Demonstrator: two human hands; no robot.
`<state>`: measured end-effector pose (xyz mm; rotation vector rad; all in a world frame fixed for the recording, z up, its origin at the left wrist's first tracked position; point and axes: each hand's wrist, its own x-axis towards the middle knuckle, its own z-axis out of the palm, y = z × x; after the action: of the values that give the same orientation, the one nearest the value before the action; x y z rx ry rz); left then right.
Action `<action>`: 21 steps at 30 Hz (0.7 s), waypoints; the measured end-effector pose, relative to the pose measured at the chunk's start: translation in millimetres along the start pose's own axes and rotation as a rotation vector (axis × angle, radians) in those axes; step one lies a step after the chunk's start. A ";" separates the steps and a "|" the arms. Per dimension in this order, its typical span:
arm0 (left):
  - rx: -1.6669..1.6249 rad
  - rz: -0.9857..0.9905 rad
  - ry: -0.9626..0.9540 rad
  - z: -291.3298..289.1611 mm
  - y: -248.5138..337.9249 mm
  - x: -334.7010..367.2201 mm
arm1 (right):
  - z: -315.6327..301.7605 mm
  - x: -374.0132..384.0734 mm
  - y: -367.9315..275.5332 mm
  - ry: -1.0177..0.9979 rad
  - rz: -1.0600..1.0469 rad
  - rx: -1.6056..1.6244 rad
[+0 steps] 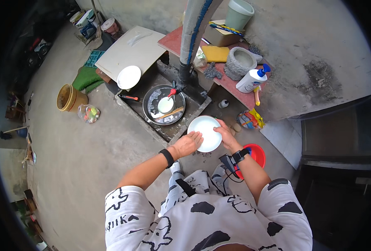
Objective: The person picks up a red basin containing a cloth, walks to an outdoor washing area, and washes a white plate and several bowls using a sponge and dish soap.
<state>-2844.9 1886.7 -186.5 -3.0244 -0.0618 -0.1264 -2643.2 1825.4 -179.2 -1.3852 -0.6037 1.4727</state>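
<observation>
Both hands on white plate (205, 133): left hand (187, 144) flat on face, right hand (226, 136) gripping rim

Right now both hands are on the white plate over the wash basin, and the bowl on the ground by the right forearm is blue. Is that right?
Not quite. The head view shows the bowl by the right forearm is red, not blue. The rest holds: the left hand and right hand are both on the white plate, at the near edge of the wash basin.
</observation>
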 end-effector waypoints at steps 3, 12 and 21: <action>-0.462 -0.211 0.149 -23.0 17.2 1.2 | 15.3 -5.6 -6.0 0.063 -0.038 0.062; -0.941 -0.797 0.162 -60.9 16.2 31.2 | 55.5 -11.8 -21.9 0.183 -0.270 -0.032; -0.875 -0.721 0.062 -59.7 7.2 45.3 | 48.4 -2.4 -9.8 0.250 -0.195 0.164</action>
<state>-2804.3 1874.3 -124.3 -3.6259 -1.4338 -0.3904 -2685.9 1839.7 -158.8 -1.3171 -0.4356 1.1462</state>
